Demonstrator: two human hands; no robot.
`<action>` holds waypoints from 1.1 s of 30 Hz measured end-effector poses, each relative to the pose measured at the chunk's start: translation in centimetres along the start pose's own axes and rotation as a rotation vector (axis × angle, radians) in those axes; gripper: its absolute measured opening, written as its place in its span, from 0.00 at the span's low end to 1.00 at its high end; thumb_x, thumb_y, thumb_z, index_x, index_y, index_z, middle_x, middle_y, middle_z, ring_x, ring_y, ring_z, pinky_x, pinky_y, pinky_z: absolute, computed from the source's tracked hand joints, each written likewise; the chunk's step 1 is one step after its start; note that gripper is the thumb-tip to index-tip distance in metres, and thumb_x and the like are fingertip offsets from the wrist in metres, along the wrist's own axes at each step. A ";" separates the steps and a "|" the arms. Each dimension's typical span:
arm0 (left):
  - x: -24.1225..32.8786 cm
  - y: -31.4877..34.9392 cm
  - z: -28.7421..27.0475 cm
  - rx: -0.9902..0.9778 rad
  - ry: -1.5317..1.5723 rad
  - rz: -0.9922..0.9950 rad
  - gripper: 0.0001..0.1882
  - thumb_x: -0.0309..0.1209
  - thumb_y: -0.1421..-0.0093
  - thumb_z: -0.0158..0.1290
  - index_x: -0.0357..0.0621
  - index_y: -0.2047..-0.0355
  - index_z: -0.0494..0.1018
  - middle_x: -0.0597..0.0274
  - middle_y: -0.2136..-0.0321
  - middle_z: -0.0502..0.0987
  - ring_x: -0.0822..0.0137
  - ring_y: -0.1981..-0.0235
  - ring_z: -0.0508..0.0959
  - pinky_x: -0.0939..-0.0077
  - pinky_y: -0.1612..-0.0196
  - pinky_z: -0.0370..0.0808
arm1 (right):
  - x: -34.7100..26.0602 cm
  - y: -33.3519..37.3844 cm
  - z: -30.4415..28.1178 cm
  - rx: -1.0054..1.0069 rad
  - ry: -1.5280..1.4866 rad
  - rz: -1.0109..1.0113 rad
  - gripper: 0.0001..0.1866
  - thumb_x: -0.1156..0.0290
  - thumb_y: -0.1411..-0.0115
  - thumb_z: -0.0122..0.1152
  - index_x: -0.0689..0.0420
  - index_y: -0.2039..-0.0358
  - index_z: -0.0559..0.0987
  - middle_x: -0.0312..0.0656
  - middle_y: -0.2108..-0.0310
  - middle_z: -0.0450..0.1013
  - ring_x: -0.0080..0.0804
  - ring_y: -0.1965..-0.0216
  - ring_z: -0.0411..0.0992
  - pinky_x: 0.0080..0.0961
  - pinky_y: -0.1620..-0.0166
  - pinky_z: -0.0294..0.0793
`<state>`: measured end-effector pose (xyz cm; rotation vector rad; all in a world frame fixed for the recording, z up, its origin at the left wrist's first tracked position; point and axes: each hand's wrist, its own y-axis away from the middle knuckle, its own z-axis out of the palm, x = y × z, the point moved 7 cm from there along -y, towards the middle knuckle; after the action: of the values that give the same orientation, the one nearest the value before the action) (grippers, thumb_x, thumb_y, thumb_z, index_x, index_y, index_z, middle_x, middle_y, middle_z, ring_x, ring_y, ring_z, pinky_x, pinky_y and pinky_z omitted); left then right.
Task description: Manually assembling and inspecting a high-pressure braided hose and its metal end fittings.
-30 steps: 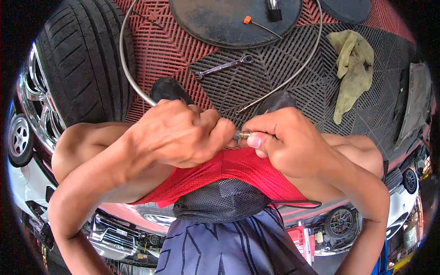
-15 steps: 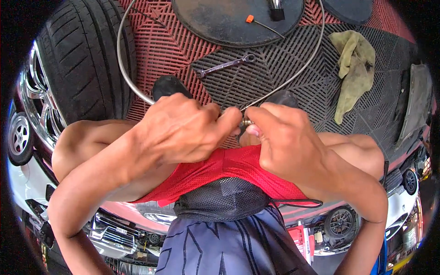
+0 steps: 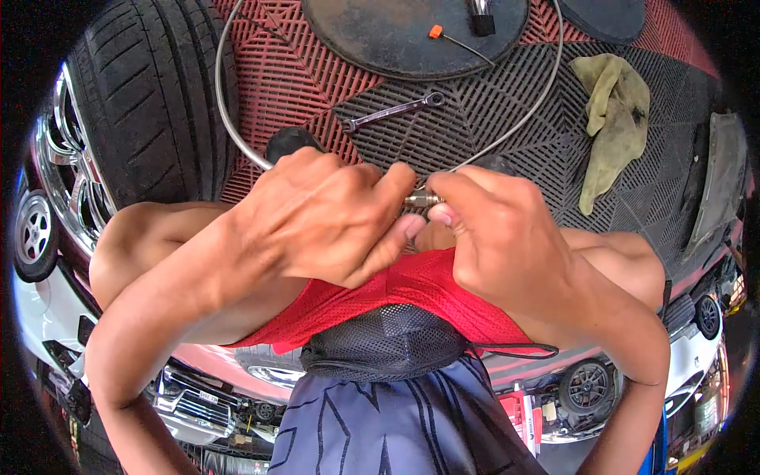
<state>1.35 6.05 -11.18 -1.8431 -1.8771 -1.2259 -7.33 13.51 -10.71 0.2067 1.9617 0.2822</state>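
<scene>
Between my two hands is a small silvery metal fitting (image 3: pixel 423 199), partly covered by my fingers. My left hand (image 3: pixel 321 218) pinches its left end, with the thumb stretched along below it. At the other end my right hand (image 3: pixel 507 233) grips it between thumb and curled forefinger. A thin grey hose (image 3: pixel 222 99) loops away from behind my left hand, runs out past the top edge and comes back down behind my right hand. How the hose ends join the fitting is hidden by my fingers.
A combination wrench (image 3: pixel 393 112) lies on the red and black grated floor tiles. Beyond it a round dark board (image 3: pixel 380 47) bears an orange-tipped thin piece (image 3: pixel 436 32). A large tire (image 3: pixel 146 103) stands at left, a stained yellowish cloth (image 3: pixel 613 119) at right.
My left thumb has swung down and away from the forefinger, and more of the fitting shows between my hands. The hose loop has shifted slightly to the right.
</scene>
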 end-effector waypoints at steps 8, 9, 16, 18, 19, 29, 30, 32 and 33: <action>0.3 -0.3 0.8 0.007 -0.112 0.063 0.13 0.36 0.41 0.53 0.42 0.72 0.64 0.57 0.85 0.69 0.54 0.87 0.72 0.63 0.86 0.66 | 0.2 0.2 0.3 -0.024 0.033 0.026 0.03 0.82 0.54 0.56 0.65 0.77 0.71 0.54 0.78 0.70 0.54 0.76 0.71 0.44 0.70 0.73; 0.2 -0.3 0.8 0.007 -0.112 0.060 0.13 0.36 0.41 0.53 0.42 0.72 0.64 0.57 0.85 0.69 0.54 0.87 0.72 0.63 0.86 0.66 | 0.1 0.1 0.4 -0.025 0.031 0.024 0.03 0.82 0.54 0.56 0.65 0.77 0.71 0.54 0.78 0.70 0.54 0.76 0.71 0.44 0.70 0.73; -0.1 -0.1 0.7 -0.032 -0.053 0.029 0.11 0.34 0.42 0.52 0.41 0.71 0.63 0.56 0.85 0.69 0.51 0.87 0.71 0.61 0.85 0.67 | 0.0 -0.1 0.9 -0.019 0.007 0.005 0.03 0.81 0.56 0.55 0.66 0.77 0.72 0.54 0.78 0.70 0.54 0.75 0.72 0.44 0.70 0.73; -0.1 -0.3 0.6 -0.017 -0.020 0.033 0.11 0.33 0.42 0.51 0.40 0.70 0.62 0.55 0.85 0.69 0.49 0.87 0.71 0.60 0.85 0.67 | 0.2 -0.1 0.7 -0.014 0.007 0.015 0.04 0.82 0.56 0.55 0.66 0.77 0.72 0.55 0.78 0.70 0.54 0.75 0.72 0.44 0.69 0.73; -0.3 -0.5 0.5 -0.016 0.016 0.000 0.10 0.32 0.42 0.51 0.41 0.70 0.62 0.54 0.85 0.69 0.48 0.86 0.71 0.59 0.84 0.66 | 0.2 -0.2 0.4 -0.006 0.013 0.026 0.04 0.82 0.57 0.55 0.66 0.77 0.71 0.55 0.78 0.70 0.55 0.75 0.72 0.44 0.69 0.73; 0.0 -0.1 0.1 0.042 0.024 0.020 0.09 0.33 0.40 0.50 0.42 0.68 0.63 0.53 0.86 0.69 0.49 0.87 0.70 0.58 0.84 0.66 | 0.0 -0.3 0.4 0.019 0.000 0.007 0.04 0.82 0.57 0.55 0.66 0.77 0.72 0.55 0.78 0.71 0.55 0.75 0.72 0.44 0.69 0.74; 0.0 -0.1 0.1 0.042 0.024 0.016 0.09 0.33 0.40 0.50 0.42 0.68 0.63 0.53 0.86 0.69 0.49 0.87 0.70 0.58 0.84 0.66 | -0.1 -0.2 0.4 0.017 -0.002 0.004 0.04 0.82 0.57 0.55 0.66 0.77 0.72 0.55 0.78 0.71 0.55 0.75 0.72 0.44 0.69 0.74; 0.1 -0.2 0.3 0.013 -0.010 0.008 0.10 0.33 0.40 0.51 0.42 0.68 0.63 0.53 0.85 0.70 0.49 0.87 0.71 0.58 0.85 0.66 | 0.1 -0.1 0.6 0.006 0.035 0.034 0.04 0.82 0.57 0.55 0.66 0.77 0.72 0.55 0.78 0.71 0.55 0.75 0.72 0.45 0.69 0.74; 0.0 -0.3 0.5 0.013 -0.005 0.009 0.10 0.33 0.40 0.51 0.42 0.68 0.63 0.53 0.85 0.70 0.49 0.87 0.71 0.58 0.85 0.66 | 0.2 -0.1 0.6 0.003 0.036 0.038 0.04 0.82 0.57 0.55 0.66 0.77 0.72 0.55 0.78 0.71 0.55 0.75 0.72 0.45 0.69 0.74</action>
<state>1.23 6.40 -11.62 -1.8479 -1.8728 -1.2036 -6.88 13.52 -11.14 0.2430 1.9958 0.3096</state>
